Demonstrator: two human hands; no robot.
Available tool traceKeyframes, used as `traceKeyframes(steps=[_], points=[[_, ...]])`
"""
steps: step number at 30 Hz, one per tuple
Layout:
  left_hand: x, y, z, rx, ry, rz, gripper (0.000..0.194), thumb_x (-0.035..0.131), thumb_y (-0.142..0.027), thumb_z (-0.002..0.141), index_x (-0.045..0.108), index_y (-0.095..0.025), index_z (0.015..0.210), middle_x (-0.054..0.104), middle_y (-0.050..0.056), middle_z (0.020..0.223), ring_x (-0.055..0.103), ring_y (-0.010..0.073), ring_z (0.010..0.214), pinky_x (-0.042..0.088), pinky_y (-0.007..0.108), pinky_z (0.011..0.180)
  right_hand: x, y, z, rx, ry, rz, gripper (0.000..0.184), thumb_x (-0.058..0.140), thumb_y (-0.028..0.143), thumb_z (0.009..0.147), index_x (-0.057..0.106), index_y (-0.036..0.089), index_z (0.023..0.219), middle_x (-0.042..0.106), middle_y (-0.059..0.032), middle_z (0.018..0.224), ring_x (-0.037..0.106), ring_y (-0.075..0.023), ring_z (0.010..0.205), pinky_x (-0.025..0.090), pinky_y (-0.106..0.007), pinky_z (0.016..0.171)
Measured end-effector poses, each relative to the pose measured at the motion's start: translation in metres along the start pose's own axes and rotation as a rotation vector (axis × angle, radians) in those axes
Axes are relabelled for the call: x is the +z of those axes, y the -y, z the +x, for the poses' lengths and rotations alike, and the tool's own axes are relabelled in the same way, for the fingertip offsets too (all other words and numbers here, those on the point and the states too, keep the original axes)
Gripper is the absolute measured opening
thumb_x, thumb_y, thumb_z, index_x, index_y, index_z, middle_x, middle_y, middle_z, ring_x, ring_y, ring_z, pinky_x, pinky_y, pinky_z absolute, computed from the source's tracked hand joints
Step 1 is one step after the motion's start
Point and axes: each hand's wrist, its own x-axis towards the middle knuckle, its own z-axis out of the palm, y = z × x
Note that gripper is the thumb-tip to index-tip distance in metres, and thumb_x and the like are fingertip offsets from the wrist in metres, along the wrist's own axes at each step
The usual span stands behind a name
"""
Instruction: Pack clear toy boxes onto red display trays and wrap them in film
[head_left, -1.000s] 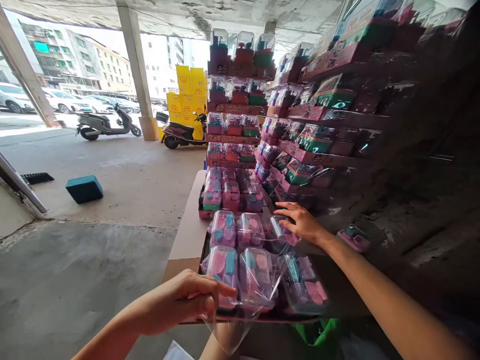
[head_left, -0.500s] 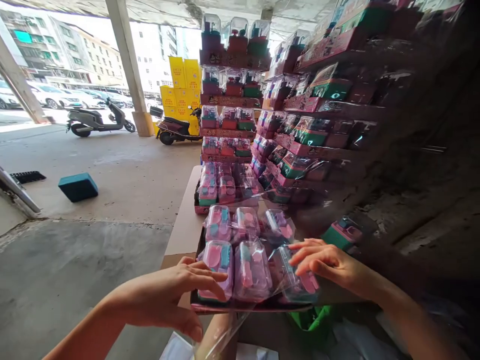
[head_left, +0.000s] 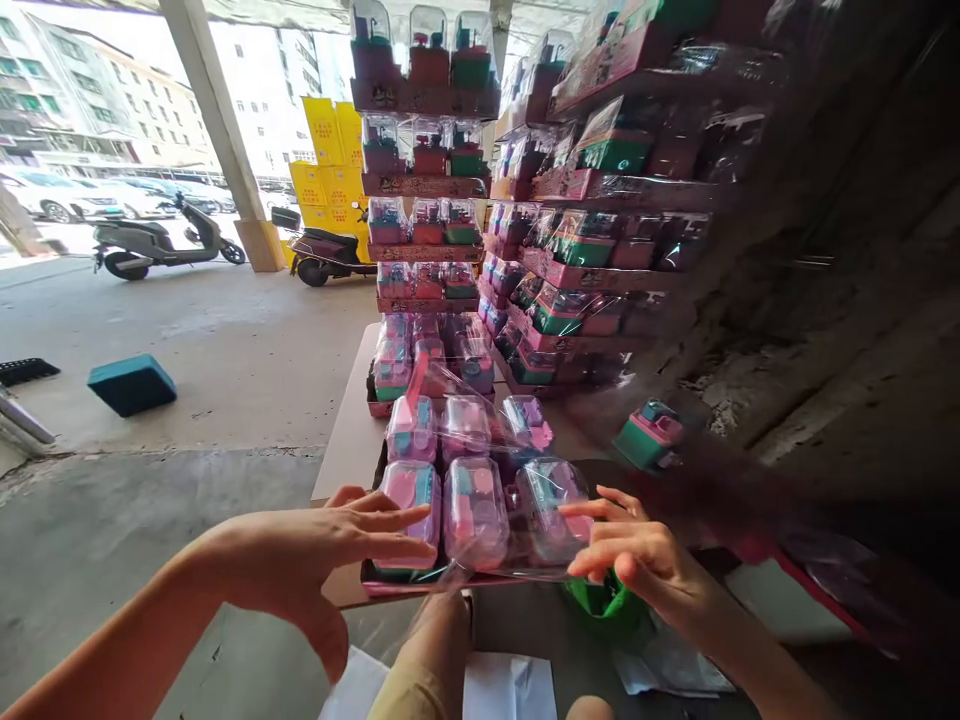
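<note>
A tray of small pink and teal toy sets under clear plastic domes [head_left: 472, 505] sits on a cardboard-topped table in front of me, wrapped in loose clear film. My left hand [head_left: 330, 555] rests at its left near corner, fingers stretched out flat against the nearest dome. My right hand [head_left: 637, 555] is at the right near corner, fingers extended and touching the film there. Neither hand grips anything.
Stacked trays of the same toy sets [head_left: 427, 170] rise behind and to the right. One loose green and pink toy [head_left: 649, 432] lies on the right. A teal box [head_left: 131, 383] lies on the concrete floor; scooters [head_left: 150, 243] and yellow crates [head_left: 326, 160] stand further back.
My right hand came back from the far right side of the tray to its near right corner. My left hand let go of the film edge and spread flat.
</note>
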Motion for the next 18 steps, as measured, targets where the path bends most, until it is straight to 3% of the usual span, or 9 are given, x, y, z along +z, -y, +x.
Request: traceKeyframes(steps=[2, 5, 10, 13, 18], points=[[-0.008, -0.003, 0.002, -0.005, 0.055, 0.030, 0.099, 0.068, -0.067, 0.057, 0.026, -0.040, 0.142, 0.012, 0.005, 0.154, 0.017, 0.0398, 0.139, 0.010, 0.059, 0.110, 0.000, -0.001, -0.004, -0.017, 0.051, -0.005, 0.063, 0.027, 0.069, 0.085, 0.072, 0.027, 0.073, 0.064, -0.0040, 0.065, 0.051, -0.0317, 0.117, 0.008, -0.062, 0.108], [-0.025, -0.006, 0.007, 0.000, 0.122, 0.057, 0.108, 0.076, -0.064, 0.049, 0.026, -0.038, 0.142, 0.015, 0.007, 0.153, 0.012, 0.0418, 0.139, 0.010, 0.061, 0.109, 0.000, -0.004, -0.008, -0.006, 0.029, 0.007, 0.063, 0.026, 0.067, 0.087, 0.070, 0.026, 0.067, 0.064, -0.0035, 0.065, 0.049, -0.0314, 0.120, 0.003, -0.062, 0.108], [-0.050, -0.008, 0.011, 0.040, 0.197, 0.041, 0.105, 0.079, -0.059, 0.048, 0.034, -0.035, 0.140, 0.028, 0.007, 0.150, 0.021, 0.0396, 0.137, 0.014, 0.056, 0.110, 0.003, -0.002, -0.011, 0.006, 0.066, -0.180, 0.061, 0.024, 0.062, 0.090, 0.060, 0.023, 0.059, 0.059, -0.0017, 0.059, 0.047, -0.0293, 0.122, 0.004, -0.059, 0.108], [-0.055, -0.006, 0.006, 0.042, 0.207, -0.004, 0.100, 0.077, -0.061, 0.049, 0.038, -0.035, 0.138, 0.032, 0.006, 0.148, 0.025, 0.0384, 0.137, 0.016, 0.053, 0.111, 0.008, 0.002, -0.014, 0.007, 0.104, -0.307, 0.059, 0.025, 0.062, 0.090, 0.057, 0.022, 0.061, 0.060, -0.0010, 0.064, 0.041, -0.0279, 0.128, 0.002, -0.056, 0.109], [-0.058, 0.002, -0.003, 0.082, 0.239, -0.122, 0.097, 0.069, -0.068, 0.057, 0.032, -0.034, 0.140, 0.034, 0.005, 0.147, 0.031, 0.0310, 0.136, 0.011, 0.045, 0.114, 0.012, 0.000, -0.018, -0.017, 0.079, -0.285, 0.065, 0.013, 0.067, 0.088, 0.056, 0.023, 0.066, 0.061, -0.0009, 0.069, 0.037, -0.0274, 0.132, 0.004, -0.053, 0.109]])
